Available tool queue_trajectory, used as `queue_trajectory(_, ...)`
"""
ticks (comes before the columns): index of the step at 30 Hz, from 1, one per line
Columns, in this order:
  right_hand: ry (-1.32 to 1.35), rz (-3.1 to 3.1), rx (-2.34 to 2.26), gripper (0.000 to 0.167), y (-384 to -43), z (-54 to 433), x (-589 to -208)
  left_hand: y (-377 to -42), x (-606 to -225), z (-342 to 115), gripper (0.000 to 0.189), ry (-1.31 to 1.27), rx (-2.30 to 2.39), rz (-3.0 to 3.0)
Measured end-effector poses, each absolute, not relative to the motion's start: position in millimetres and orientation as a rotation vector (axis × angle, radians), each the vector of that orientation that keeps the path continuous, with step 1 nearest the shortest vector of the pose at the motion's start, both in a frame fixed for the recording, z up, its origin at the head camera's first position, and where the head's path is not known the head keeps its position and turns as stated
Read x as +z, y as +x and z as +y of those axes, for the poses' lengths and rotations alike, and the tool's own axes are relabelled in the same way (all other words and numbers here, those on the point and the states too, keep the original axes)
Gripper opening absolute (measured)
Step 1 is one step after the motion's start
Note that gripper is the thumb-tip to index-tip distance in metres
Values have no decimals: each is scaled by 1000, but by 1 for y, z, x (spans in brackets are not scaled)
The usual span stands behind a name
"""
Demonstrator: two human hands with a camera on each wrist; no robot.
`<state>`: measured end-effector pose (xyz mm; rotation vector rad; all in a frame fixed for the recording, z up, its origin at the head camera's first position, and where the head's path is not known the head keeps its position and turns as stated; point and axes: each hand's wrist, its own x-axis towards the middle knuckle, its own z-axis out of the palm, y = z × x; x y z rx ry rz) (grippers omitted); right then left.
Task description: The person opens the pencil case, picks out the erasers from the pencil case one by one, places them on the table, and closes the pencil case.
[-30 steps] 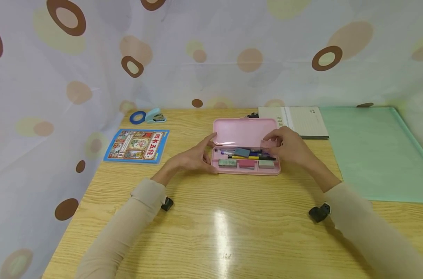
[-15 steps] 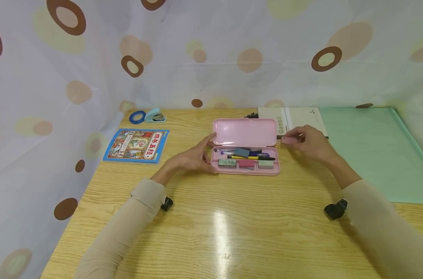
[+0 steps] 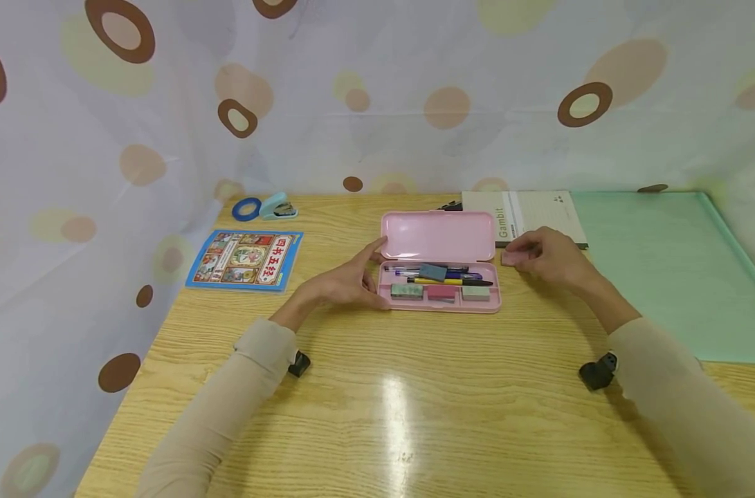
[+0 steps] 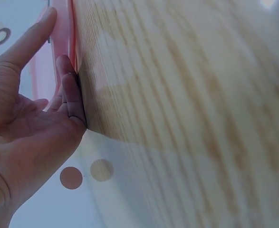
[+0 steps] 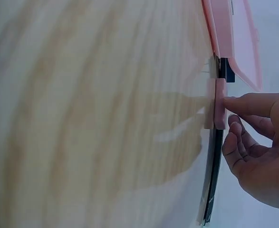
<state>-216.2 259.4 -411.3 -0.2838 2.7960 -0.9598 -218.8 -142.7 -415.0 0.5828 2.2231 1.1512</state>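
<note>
A pink pencil case (image 3: 436,310) lies on the table with its lid up. Beside its left end, my left hand (image 3: 346,282) is spread, one finger near the hinge and the thumb at the front corner. In the left wrist view its palm shows, with fingers along the case wall (image 4: 61,35). To the right of the case, my right hand (image 3: 554,261) holds a small pink eraser (image 3: 511,258) at its fingertips. The eraser (image 5: 220,103) sits flat at the table surface in the right wrist view, a fingertip on its upper face. Inside the case are several pens and eraser-like blocks, including a dark blue one (image 3: 432,272).
Behind my right hand lies a notebook (image 3: 545,214), with a pale green mat (image 3: 676,277) to its right. At the back left are a blue tape roll (image 3: 246,209) and a light blue stapler (image 3: 279,207). A blue-edged booklet (image 3: 245,260) lies in front of them.
My right hand has moved right from over the case with the pink eraser, then brought it down toward the table, slightly nearer to me. The left hand stays at the case's left end.
</note>
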Motion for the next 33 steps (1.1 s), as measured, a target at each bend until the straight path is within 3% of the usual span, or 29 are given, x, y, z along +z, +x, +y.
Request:
queue_trajectory(8, -212, 2728, -1084, 51, -213, 256, -397, -220, -414, -142, 126, 567, 1156, 2210)
queue_trajectory(16, -392, 2600, -1265, 41, -205, 226, -391, -219, -413, -143, 126, 569, 1152, 2214)
queue_trajectory(33, -564, 2578, -1197, 34, -206, 158, -404, -219, -414, -142, 124, 562, 1139, 2220)
